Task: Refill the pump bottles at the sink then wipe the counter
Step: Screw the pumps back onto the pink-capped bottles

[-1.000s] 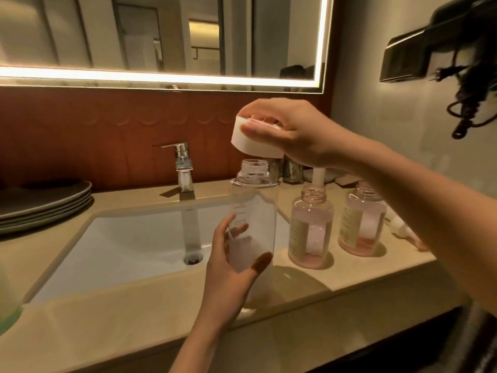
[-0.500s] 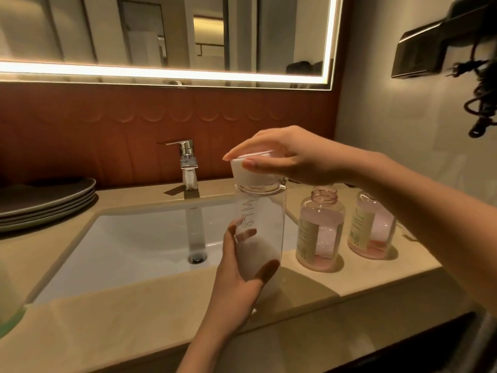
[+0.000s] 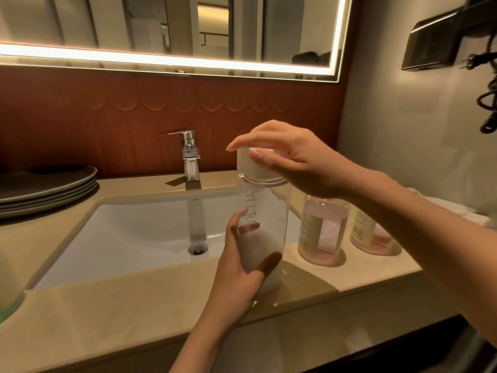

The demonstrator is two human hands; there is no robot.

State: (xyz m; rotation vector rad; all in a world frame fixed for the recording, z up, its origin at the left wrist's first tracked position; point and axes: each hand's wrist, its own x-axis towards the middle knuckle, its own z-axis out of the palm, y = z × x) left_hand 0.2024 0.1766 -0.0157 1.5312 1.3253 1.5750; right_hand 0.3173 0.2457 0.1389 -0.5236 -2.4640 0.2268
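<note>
My left hand (image 3: 236,267) is wrapped round the lower half of the clear bottle (image 3: 265,211), thumb across the front and fingers showing through the wall from behind. My right hand (image 3: 290,162) is clamped on the white cap (image 3: 250,165) from above, fingertips curled round its side. The cap sits on the bottle's neck. I can't tell whether it is threaded on or only resting there.

The bottle stands upright at the front right corner of the sink (image 3: 134,232), over the tabletop (image 3: 134,305). My hand hides its base, so I can't say whether it touches down.

Just beside it, to the right, stand two pump bottles (image 3: 322,230) with pink liquid in them. Their tops are hidden behind my right arm.

I'd judge the clear bottle light, since I see little or nothing in it. It seems stiff enough not to buckle under my grip. The smooth wall would likely be slippery if wet, so a full wrap low on the body suits it while the other hand twists. The cap is wide and plain-sided, best taken round its rim with spread fingers. If the bottle is glass, a slip over the sink could break it.
</note>
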